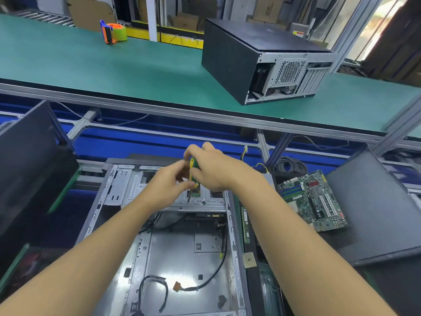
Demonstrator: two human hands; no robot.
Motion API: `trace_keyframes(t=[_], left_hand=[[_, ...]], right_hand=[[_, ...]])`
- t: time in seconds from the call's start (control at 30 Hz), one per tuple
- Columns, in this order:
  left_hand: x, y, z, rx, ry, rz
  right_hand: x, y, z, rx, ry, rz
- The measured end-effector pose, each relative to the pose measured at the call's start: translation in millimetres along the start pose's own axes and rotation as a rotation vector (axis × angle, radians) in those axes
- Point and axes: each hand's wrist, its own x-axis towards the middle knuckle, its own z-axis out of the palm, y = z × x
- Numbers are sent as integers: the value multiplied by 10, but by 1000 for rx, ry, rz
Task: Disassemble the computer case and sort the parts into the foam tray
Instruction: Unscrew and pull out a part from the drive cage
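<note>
An open grey computer case (173, 252) lies flat in front of me, its motherboard bay bare except for loose black cables (216, 267). A green and yellow screwdriver (193, 176) stands upright, its tip on the drive cage (127, 188) at the case's far end. My right hand (214, 167) is closed around the handle from above. My left hand (168, 185) pinches the lower handle near the shaft. A green motherboard (312, 199) lies to the right of the case. No foam tray shows clearly.
A second closed case (257, 60) sits on the green belt (91, 65) beyond, with an orange tape dispenser (114, 31) far left. Black side panels lean at left (27, 160) and lie at right (376, 208). A memory stick (245, 226) rests along the case's right wall.
</note>
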Motion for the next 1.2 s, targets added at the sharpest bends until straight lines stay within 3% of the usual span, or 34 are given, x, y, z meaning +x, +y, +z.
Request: trace_keyframes(t=[0.1, 0.2, 0.43, 0.53, 0.7, 0.9, 1.0, 1.2], left_hand=[[-16, 20, 96, 47, 88, -19], [-17, 34, 149, 75, 85, -24], [10, 69, -68, -98, -77, -57], [-9, 3, -152, -157, -152, -91], [4, -97, -123, -85, -53, -112], [55, -61, -30, 71, -43, -135], [57, 1, -4, 104, -39, -91], [-5, 40, -134, -137, -146, -61]], right_hand=[[36, -63, 65, 26, 152, 153], [95, -92, 102, -96, 256, 223], [142, -100, 63, 22, 144, -46], [146, -89, 18, 5, 61, -56], [135, -122, 27, 65, -6, -62], [149, -145, 80, -149, 214, 186], [156, -176, 90, -51, 216, 121], [137, -225, 21, 122, 22, -9]])
